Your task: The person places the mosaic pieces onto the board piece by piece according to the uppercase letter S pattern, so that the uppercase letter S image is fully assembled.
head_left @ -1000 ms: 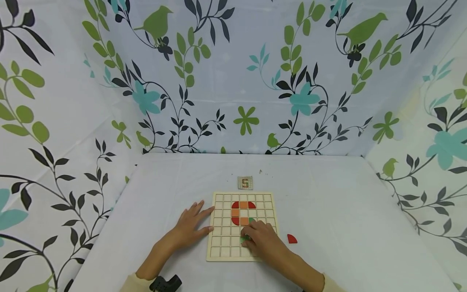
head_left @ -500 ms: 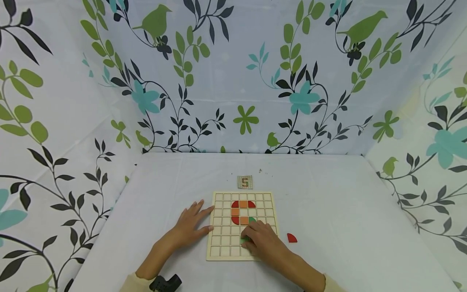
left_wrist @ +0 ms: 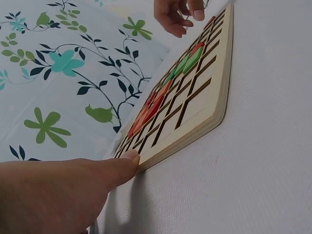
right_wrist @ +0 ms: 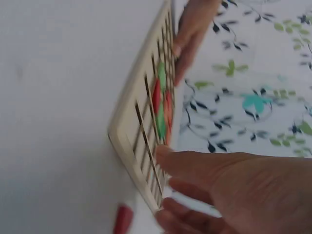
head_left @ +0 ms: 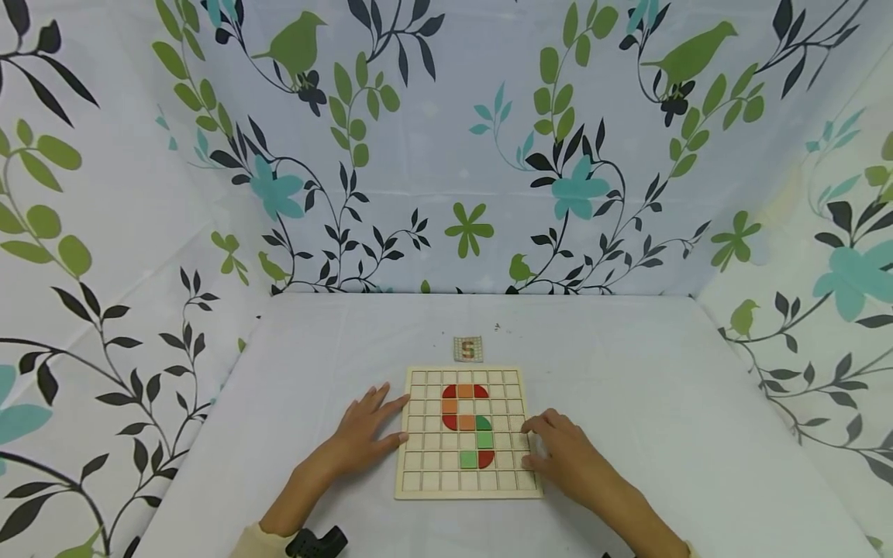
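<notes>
1. Head view: the wooden grid board lay flat on the tabletop, carrying an S-shaped run of red, orange and green tiles. The left hand rested flat with spread fingers against the board's left edge. The right hand sat at the board's right edge, fingers loosely bent and holding nothing. A small pattern card lay just beyond the board's far edge. The figure looked complete, so the step in hand seemed to be finishing off; any next move would call for checking the tiles against the card.

2. Left wrist view: a fingertip of the left hand pressed the board's near edge, steadying it; the right hand hovered at the far side.

3. Right wrist view: blurred, but the right hand had relaxed fingers touching the board's rim. A red shape showed on the tabletop near the board's corner; what it was I could not tell.

4. Against a second earlier: the right hand had left the lower tiles and moved to the right edge, uncovering the green squares and a red quarter-round in the bottom row, and the loose red piece beside the board no longer showed in the head view. The left hand had not shifted.
</notes>
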Demonstrator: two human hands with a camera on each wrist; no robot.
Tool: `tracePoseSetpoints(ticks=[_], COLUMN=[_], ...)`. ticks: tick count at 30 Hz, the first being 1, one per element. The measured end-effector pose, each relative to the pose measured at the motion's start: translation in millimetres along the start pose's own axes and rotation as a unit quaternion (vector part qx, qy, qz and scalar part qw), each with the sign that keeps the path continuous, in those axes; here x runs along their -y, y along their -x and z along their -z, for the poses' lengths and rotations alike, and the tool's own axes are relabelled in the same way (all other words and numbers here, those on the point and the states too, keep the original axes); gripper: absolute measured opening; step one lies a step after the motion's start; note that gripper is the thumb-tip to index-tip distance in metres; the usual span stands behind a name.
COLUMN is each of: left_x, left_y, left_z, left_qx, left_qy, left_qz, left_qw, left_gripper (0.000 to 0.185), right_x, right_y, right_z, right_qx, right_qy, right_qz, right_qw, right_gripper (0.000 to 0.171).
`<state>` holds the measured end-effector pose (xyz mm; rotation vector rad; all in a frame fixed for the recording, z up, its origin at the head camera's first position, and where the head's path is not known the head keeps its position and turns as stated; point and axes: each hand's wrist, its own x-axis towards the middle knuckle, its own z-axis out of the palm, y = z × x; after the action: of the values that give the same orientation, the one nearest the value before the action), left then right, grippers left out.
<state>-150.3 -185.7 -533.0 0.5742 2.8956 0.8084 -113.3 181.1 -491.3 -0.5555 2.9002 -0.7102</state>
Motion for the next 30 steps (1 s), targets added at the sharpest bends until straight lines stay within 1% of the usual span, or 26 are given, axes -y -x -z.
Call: tracePoseSetpoints(ticks=[3,5,8,11,16,20,24,26,30], left_x=[0.7,0.8,0.5,0.8,1.6,2.6,2.5,2.4,2.6], left_y=[1.8,1.7,1.4,0.9,1.2,2.0,1.7,1.4,-0.2], left_z=[0.6,1.2,2.0,1.9,1.2,-0.2,-0.4,-0.2,0.4], left_qx=[-0.005,-0.002,0.002,0.005,0.003,0.003,0.009,0.01,0.015], left_qy=[-0.002,-0.003,-0.005,-0.005,0.0,0.002,-0.002,0.0,0.0], left_qz=[0.001,0.005,0.007,0.008,0.006,0.002,0.004,0.006,0.005], left_qw=[1.0,1.0,1.0,0.9999,1.0,1.0,0.9999,0.9999,0.9999], left_gripper=[0.064,0.064,0.064,0.064,0.064,0.065,0.065,0.065,0.066], right_x=[-15,-22,-30,-35,-37,-36,-32,-30,-28], right_y=[10,16,19,19,16,16,17,18,17], right_z=[9,11,9,5,1,0,0,0,0], right_qx=[0.008,0.016,0.016,0.009,-0.002,0.002,-0.004,-0.013,-0.013], right_qy=[-0.005,-0.007,-0.013,-0.016,-0.013,-0.019,-0.025,-0.02,-0.018], right_qz=[-0.047,-0.062,-0.056,-0.043,-0.038,-0.016,0.0,-0.004,-0.034], right_qw=[0.999,0.998,0.998,0.999,0.999,1.0,1.0,1.0,0.999], right_gripper=[0.042,0.038,0.029,0.023,0.026,0.024,0.028,0.027,0.024])
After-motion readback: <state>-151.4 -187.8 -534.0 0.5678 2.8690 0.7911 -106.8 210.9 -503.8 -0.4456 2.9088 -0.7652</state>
